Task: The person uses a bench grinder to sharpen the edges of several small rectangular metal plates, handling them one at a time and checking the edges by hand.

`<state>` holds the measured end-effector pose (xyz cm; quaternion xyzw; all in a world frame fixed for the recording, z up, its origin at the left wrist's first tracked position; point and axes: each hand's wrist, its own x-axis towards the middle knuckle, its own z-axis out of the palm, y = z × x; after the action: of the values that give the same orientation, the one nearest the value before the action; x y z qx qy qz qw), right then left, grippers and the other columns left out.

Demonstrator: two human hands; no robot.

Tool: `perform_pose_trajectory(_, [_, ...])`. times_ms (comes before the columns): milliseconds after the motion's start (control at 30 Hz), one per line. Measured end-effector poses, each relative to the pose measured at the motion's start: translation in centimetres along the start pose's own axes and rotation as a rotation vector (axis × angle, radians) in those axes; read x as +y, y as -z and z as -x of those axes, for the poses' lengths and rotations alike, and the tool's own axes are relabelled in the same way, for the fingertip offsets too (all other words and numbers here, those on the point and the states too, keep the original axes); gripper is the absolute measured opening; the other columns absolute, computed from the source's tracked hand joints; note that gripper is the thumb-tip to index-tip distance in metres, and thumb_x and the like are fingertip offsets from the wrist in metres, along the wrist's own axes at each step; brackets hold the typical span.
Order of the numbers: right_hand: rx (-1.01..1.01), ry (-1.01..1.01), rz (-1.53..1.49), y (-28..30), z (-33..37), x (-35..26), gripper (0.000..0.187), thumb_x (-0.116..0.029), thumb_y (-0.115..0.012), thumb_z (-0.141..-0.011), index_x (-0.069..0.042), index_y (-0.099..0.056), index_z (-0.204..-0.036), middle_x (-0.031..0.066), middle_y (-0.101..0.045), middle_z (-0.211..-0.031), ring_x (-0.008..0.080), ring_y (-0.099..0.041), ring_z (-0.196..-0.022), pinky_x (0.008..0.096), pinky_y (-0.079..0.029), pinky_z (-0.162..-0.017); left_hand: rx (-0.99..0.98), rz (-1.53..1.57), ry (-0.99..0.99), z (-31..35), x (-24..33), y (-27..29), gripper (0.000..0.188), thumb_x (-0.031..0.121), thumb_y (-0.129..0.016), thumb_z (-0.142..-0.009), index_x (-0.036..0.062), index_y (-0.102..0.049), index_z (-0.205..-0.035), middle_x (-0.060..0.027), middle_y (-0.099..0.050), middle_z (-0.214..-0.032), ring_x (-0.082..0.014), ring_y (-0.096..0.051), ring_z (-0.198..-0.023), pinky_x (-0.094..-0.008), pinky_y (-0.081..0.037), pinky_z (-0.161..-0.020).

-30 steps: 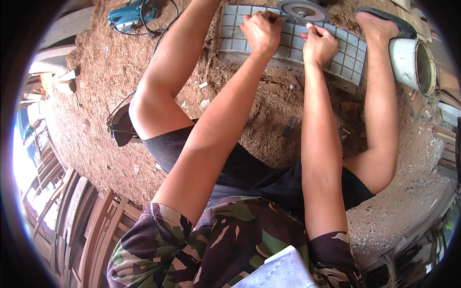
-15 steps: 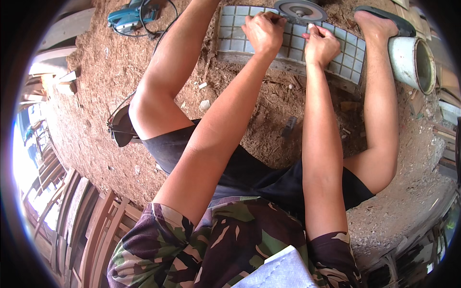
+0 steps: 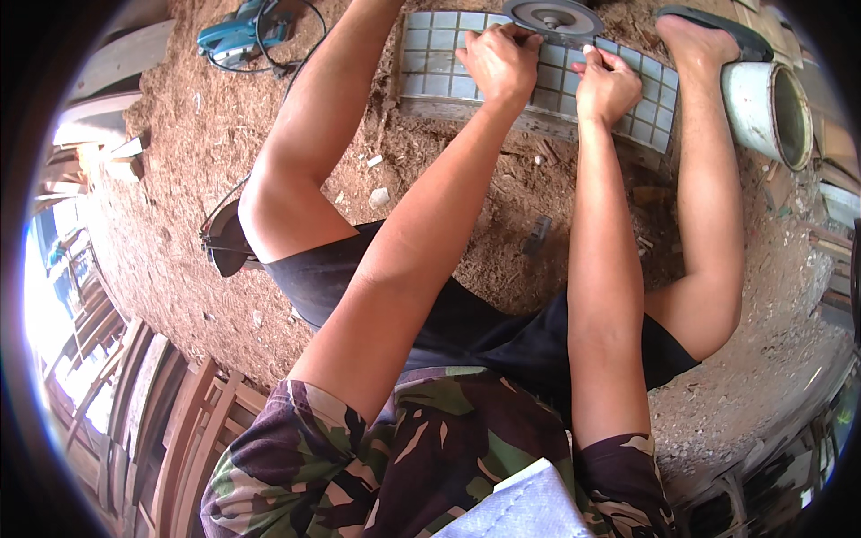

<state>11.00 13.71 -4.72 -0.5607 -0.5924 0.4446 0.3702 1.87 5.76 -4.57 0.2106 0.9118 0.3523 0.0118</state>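
A grey grinding wheel (image 3: 554, 18) stands at the top of the view, over the far edge of a board of small pale tiles (image 3: 439, 61). My left hand (image 3: 504, 63) is closed in a pinch just left of the wheel's near edge, knuckles up. To the right of it, my right hand (image 3: 610, 88) pinches too, thumb and forefinger together close to the wheel. Something thin and dark seems to run between the two sets of fingertips along the wheel's near edge; its kind cannot be made out. Both wrists are above the tiled board.
A blue power tool (image 3: 240, 38) with a black cord lies on the sawdust-covered ground at upper left. A whitish bucket (image 3: 752, 109) lies on its side beside my right foot. Wooden pieces (image 3: 184, 421) are stacked at lower left. A dark round-bladed tool (image 3: 231, 240) sits by my left knee.
Both hands have shifted slightly to the right along the wheel's near edge, still pinching. The view has moved a little, so the ground things sit slightly further left.
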Motion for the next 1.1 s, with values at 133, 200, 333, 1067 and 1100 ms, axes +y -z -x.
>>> perform_pose_trajectory(133, [0.017, 0.011, 0.02, 0.4, -0.4, 0.2, 0.014, -0.01, -0.079, -0.09, 0.004, -0.079, -0.092, 0.0133, -0.077, -0.072, 0.019, -0.076, -0.062, 0.0307, -0.059, -0.065, -0.005, 0.029, 0.01, 0.4, 0.5, -0.2, 0.018, 0.031, -0.086, -0.079, 0.0146, -0.083, -0.086, -0.0046, -0.077, -0.092, -0.0291, -0.061, -0.102, -0.0483, -0.038, -0.097])
perform_pose_trajectory(200, [0.021, 0.01, 0.009, 0.5, -0.6, 0.4, 0.014, -0.011, -0.079, -0.09, 0.003, -0.08, -0.092, 0.0134, -0.077, -0.073, 0.019, -0.076, -0.062, 0.0309, -0.059, -0.065, 0.01, 0.036, 0.013, 0.5, 0.7, -0.4, 0.018, 0.031, -0.087, -0.079, 0.0143, -0.083, -0.085, -0.005, -0.077, -0.091, -0.0294, -0.061, -0.101, -0.0487, -0.037, -0.098])
perform_pose_trajectory(333, [0.02, 0.019, 0.022, 0.7, -0.7, 0.4, 0.015, -0.011, -0.08, -0.09, 0.003, -0.08, -0.093, 0.0138, -0.077, -0.074, 0.0189, -0.076, -0.062, 0.031, -0.059, -0.065, -0.02, -0.005, 0.048, 0.5, 0.7, -0.7, 0.023, 0.042, -0.083, -0.083, 0.0205, -0.085, -0.092, -0.0029, -0.078, -0.087, -0.0268, -0.063, -0.106, -0.0459, -0.036, -0.102])
perform_pose_trajectory(1067, [-0.017, 0.006, -0.059, -0.8, 3.0, -0.6, 0.01, -0.003, -0.076, -0.092, 0.005, -0.079, -0.098, 0.0153, -0.078, -0.087, 0.0204, -0.076, -0.064, 0.029, -0.058, -0.058, 0.001, 0.023, 0.024, 0.9, -2.2, 1.0, 0.02, 0.038, -0.081, -0.085, 0.0203, -0.085, -0.092, -0.0015, -0.078, -0.104, -0.0288, -0.059, -0.112, -0.0563, -0.033, -0.108])
perform_pose_trajectory(1100, [-0.022, 0.033, -0.035, -1.4, 3.3, -0.6, 0.009, -0.003, -0.077, -0.092, 0.004, -0.079, -0.097, 0.0148, -0.078, -0.087, 0.0204, -0.076, -0.065, 0.0295, -0.058, -0.058, 0.024, 0.013, 0.01, 0.4, -2.8, 1.5, 0.02, 0.038, -0.08, -0.085, 0.0204, -0.085, -0.093, -0.0012, -0.078, -0.104, -0.0288, -0.059, -0.112, -0.0565, -0.033, -0.108])
